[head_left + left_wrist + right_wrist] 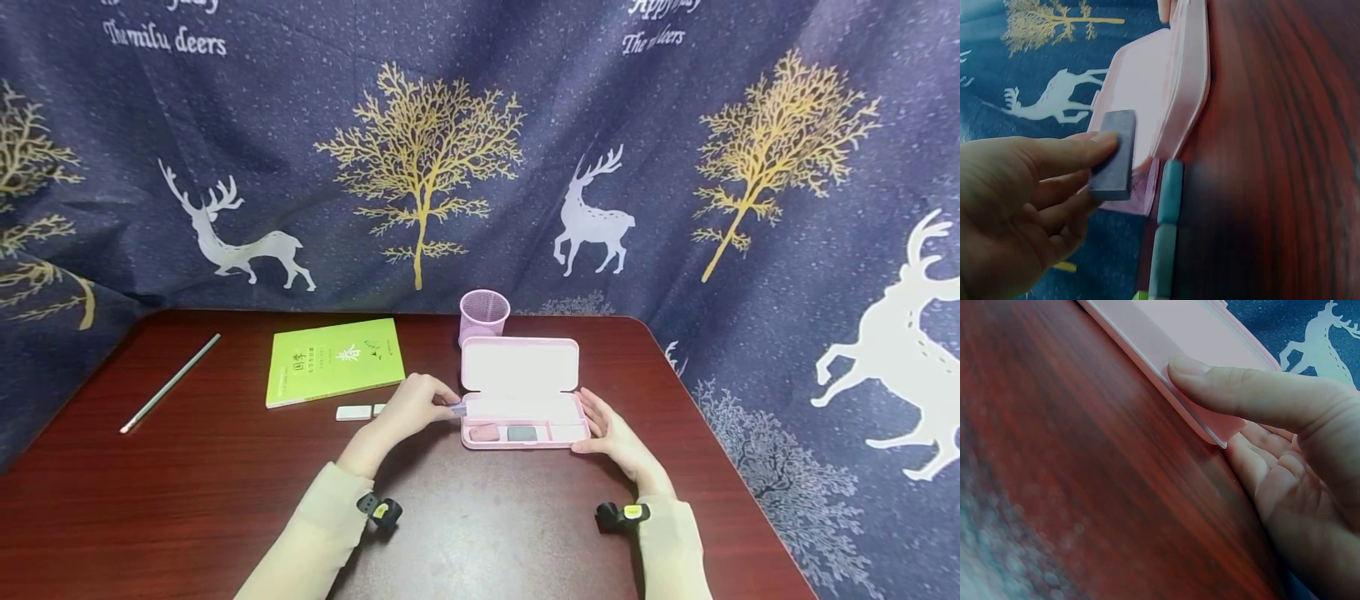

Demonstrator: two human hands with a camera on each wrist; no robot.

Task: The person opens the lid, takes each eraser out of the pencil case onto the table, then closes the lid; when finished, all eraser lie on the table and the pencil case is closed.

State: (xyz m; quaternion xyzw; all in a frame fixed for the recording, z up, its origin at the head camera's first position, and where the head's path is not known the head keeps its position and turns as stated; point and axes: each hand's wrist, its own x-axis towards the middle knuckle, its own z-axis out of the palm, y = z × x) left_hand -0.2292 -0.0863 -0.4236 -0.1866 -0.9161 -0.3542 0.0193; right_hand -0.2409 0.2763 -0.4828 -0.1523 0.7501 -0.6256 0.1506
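Note:
An open pink pencil case point(525, 407) stands on the table, its lid point(521, 364) tipped back. A pink eraser point(483, 432) and a grey-blue eraser point(522, 433) lie in its front compartment. At the case's left end, my left hand point(416, 407) pinches a purple-grey eraser point(1115, 156) between thumb and fingers. My right hand point(611, 429) grips the case's right end, with the thumb point(1210, 381) over the front rim and the other fingers along the side. Beside the left hand lie small eraser blocks point(354, 412), partly hidden by it; they look teal in the left wrist view.
A green book point(335, 361) lies behind the left hand. Farther left is a pencil point(171, 383). Behind the case stands a pink mesh pen cup point(483, 310). A patterned dark blue cloth point(480, 167) hangs behind the brown table point(225, 500).

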